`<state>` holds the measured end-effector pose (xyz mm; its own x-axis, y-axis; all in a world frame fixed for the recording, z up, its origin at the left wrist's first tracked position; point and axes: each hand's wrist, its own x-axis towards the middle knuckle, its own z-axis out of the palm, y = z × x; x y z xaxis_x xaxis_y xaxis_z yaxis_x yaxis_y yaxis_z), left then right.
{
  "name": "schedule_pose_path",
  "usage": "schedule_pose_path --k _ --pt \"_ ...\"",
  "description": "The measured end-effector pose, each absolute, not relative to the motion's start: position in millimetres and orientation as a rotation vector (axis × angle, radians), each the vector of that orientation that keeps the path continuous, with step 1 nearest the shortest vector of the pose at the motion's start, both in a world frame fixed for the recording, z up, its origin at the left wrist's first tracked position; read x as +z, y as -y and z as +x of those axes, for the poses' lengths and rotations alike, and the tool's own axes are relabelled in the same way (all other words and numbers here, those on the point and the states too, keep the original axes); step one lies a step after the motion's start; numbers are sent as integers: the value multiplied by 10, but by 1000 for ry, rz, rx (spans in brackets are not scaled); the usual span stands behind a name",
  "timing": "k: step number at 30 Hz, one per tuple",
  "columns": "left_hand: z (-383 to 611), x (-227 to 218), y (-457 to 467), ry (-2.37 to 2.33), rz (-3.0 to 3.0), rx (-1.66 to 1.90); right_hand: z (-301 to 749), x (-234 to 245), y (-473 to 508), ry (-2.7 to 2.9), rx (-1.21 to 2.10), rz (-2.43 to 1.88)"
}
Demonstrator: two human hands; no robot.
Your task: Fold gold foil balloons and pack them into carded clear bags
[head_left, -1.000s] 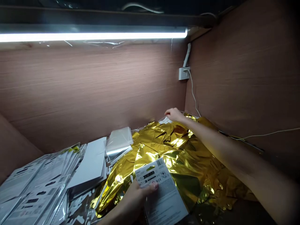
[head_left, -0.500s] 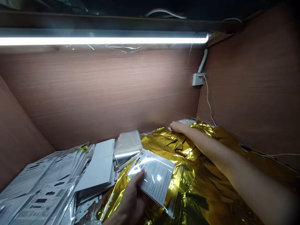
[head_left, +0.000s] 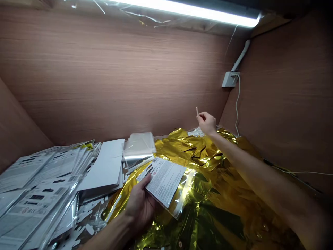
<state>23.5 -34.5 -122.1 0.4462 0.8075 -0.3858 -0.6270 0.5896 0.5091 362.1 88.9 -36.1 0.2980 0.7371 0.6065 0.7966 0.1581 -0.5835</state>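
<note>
My left hand [head_left: 139, 205] grips a clear packet with a printed white card [head_left: 165, 180] low in the middle of the view, thumb on the card. Under it spreads a heap of crumpled gold foil [head_left: 205, 180]. My right hand [head_left: 206, 122] is raised at the back right corner above the foil. Its fingers pinch a small pale stick [head_left: 197, 110] that points upward.
Stacks of packets with printed cards [head_left: 39, 180] fill the left. Beside them lie white card sheets [head_left: 106, 166] and a pile of clear sleeves [head_left: 139, 147]. Wooden walls enclose the space. A light bar [head_left: 187, 10] runs overhead; a white socket [head_left: 229, 79] with a cable sits at the corner.
My right hand has lifted off the foil at the back corner and now holds a small pale stick. My left hand has turned the packet flatter and shifted it slightly.
</note>
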Motion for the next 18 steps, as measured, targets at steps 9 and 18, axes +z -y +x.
schedule_pose_path --k 9,18 --pt "201 -1208 339 -570 253 912 2710 -257 208 1549 1102 -764" --pt "231 -1058 378 -595 180 940 2610 -332 253 1650 1203 -728"
